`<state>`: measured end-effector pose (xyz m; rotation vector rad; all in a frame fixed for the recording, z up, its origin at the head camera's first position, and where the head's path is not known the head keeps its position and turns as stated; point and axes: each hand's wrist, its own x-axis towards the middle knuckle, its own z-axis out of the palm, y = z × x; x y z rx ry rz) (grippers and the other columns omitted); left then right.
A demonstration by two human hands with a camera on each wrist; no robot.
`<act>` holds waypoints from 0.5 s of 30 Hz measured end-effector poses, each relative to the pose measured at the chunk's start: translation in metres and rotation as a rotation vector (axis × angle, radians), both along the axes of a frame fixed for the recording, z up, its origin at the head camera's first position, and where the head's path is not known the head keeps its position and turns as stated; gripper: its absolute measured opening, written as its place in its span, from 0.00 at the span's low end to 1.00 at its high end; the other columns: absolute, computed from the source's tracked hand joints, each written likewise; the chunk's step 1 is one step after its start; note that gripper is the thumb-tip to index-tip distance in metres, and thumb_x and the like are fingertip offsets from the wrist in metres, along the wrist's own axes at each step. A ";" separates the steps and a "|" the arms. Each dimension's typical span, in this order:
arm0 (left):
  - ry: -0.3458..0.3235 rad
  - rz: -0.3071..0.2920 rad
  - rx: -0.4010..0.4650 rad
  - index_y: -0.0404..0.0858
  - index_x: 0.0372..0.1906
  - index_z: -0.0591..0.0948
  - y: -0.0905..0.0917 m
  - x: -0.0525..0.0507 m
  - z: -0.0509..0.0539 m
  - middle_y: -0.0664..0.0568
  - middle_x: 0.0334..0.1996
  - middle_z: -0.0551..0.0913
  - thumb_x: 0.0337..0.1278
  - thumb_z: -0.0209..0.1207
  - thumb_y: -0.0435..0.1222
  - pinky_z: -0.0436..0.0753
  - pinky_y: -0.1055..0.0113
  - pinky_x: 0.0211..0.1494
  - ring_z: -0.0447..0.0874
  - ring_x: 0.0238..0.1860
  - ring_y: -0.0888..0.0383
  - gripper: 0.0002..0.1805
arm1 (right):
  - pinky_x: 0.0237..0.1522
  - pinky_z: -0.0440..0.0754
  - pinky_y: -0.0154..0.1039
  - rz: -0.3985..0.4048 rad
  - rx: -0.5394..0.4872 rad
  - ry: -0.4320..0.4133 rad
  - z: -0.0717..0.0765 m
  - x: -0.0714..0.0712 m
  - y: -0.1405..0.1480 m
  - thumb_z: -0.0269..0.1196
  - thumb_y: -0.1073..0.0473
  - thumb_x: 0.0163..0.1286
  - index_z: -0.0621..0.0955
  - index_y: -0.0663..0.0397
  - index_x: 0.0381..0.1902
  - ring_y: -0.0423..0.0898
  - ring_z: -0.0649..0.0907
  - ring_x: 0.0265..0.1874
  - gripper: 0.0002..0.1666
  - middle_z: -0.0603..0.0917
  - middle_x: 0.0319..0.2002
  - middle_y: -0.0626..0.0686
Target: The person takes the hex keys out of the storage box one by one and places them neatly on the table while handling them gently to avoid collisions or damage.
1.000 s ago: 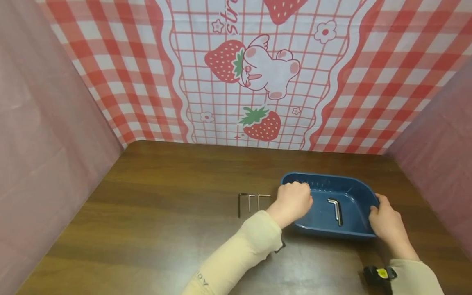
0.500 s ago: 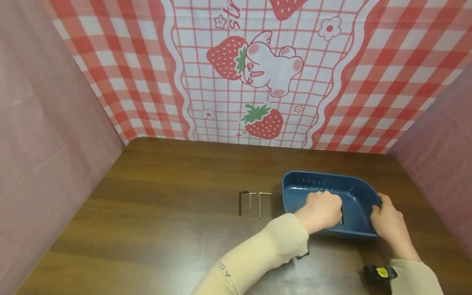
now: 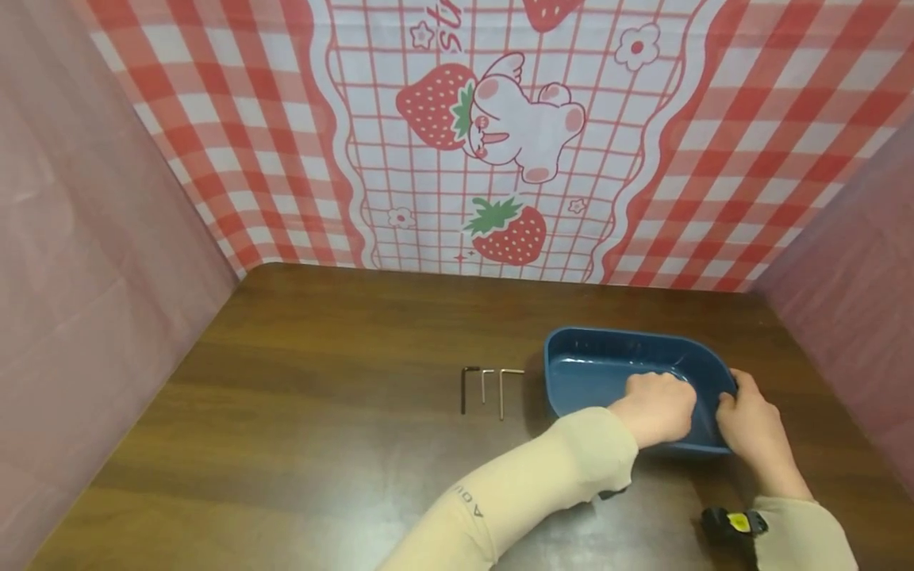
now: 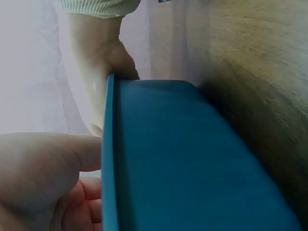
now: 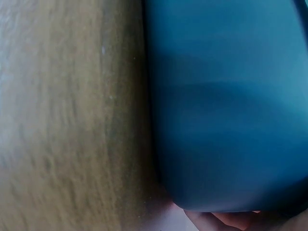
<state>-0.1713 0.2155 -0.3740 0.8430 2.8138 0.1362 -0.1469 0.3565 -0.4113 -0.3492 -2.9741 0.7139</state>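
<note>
A blue plastic bin (image 3: 593,381) stands on the wooden table. My right hand (image 3: 760,432) grips its right end, thumb over the rim and fingers outside. My left hand (image 3: 657,408) reaches over the front wall into the bin's right half, back of the hand up. In the left wrist view the bin's wall (image 4: 183,159) hides the fingertips of the left hand (image 4: 43,183), so whether they hold something does not show. Left of the bin lie a black hex key (image 3: 463,390), a small silver hex key (image 3: 483,386) and a longer silver hex key (image 3: 502,394).
The table (image 3: 321,381) extends left of the bin. A checked strawberry cloth (image 3: 500,151) hangs behind it, with pink curtains (image 3: 107,238) at the sides. A black wrist device (image 3: 731,522) with a yellow label is on my right wrist.
My left hand has moved right across the bin and now covers the hex keys that lay in its right half. My right hand keeps its grip on the bin.
</note>
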 end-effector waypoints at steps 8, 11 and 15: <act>-0.022 0.065 0.012 0.59 0.36 0.82 0.015 -0.005 -0.005 0.67 0.35 0.81 0.51 0.58 0.49 0.75 0.67 0.36 0.78 0.34 0.66 0.07 | 0.40 0.67 0.64 -0.010 -0.002 -0.003 0.002 0.004 0.003 0.40 0.63 0.68 0.55 0.73 0.61 0.79 0.67 0.45 0.26 0.65 0.50 0.82; -0.035 0.086 -0.004 0.59 0.39 0.81 0.019 -0.006 -0.008 0.67 0.38 0.81 0.52 0.57 0.49 0.74 0.66 0.39 0.78 0.37 0.66 0.09 | 0.40 0.67 0.64 -0.012 -0.007 -0.012 0.002 0.003 0.001 0.39 0.63 0.68 0.54 0.73 0.61 0.78 0.67 0.46 0.26 0.65 0.51 0.82; -0.051 0.103 -0.029 0.60 0.43 0.80 0.027 -0.008 -0.013 0.68 0.42 0.79 0.53 0.56 0.49 0.74 0.65 0.42 0.77 0.41 0.66 0.11 | 0.42 0.67 0.65 -0.017 -0.015 -0.029 0.003 0.003 0.000 0.39 0.63 0.69 0.54 0.73 0.62 0.78 0.67 0.48 0.27 0.64 0.52 0.81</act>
